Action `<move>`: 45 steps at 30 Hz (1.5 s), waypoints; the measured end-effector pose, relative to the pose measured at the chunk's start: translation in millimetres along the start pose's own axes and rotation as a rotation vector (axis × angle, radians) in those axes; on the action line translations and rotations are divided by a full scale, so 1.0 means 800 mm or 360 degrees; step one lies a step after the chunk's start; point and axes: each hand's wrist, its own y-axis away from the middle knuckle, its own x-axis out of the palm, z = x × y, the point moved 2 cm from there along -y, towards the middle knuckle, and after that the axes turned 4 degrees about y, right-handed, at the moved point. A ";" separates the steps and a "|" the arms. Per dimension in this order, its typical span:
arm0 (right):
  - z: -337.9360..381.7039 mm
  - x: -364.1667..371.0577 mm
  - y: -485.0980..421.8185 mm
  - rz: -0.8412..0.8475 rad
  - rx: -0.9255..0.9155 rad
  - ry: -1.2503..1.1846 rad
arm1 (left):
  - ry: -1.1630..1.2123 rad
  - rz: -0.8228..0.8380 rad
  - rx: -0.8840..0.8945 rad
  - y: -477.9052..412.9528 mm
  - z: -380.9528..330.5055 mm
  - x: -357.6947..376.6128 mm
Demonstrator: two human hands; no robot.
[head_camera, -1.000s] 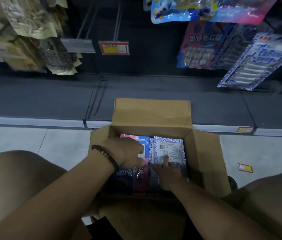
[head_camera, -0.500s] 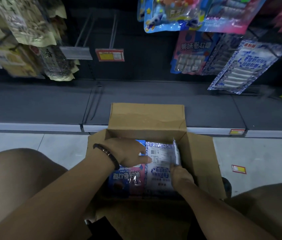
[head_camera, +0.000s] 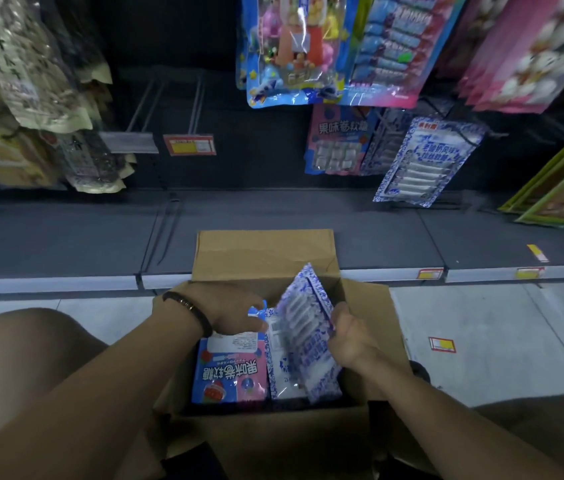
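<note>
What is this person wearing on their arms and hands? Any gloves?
No gloves, and no sleeves in view: both arms are bare. The left hand has a thin dark bracelet with a small gold-coloured piece at its wrist. The right hand shows no ring, watch or band.

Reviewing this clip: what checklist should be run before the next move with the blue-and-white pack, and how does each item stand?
1. Grip on the blue-and-white pack: ok, the right hand holds its right edge.
2. Pack clear of the cardboard box: not ok, its lower end is inside, top tilted up.
3. Left hand off the lifted pack: cannot tell; it lies at the top of the pink-and-blue pack, right beside it.
4. Matching hanging pack in sight: ok, on the shelf wall ahead, to the right.
5. Room on its hook: cannot tell, hidden.
</note>
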 end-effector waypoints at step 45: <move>0.053 -0.235 0.014 -0.0284 -0.0737 -0.1403 | 0.2603 -0.1192 0.0256 -0.014 -0.047 -0.062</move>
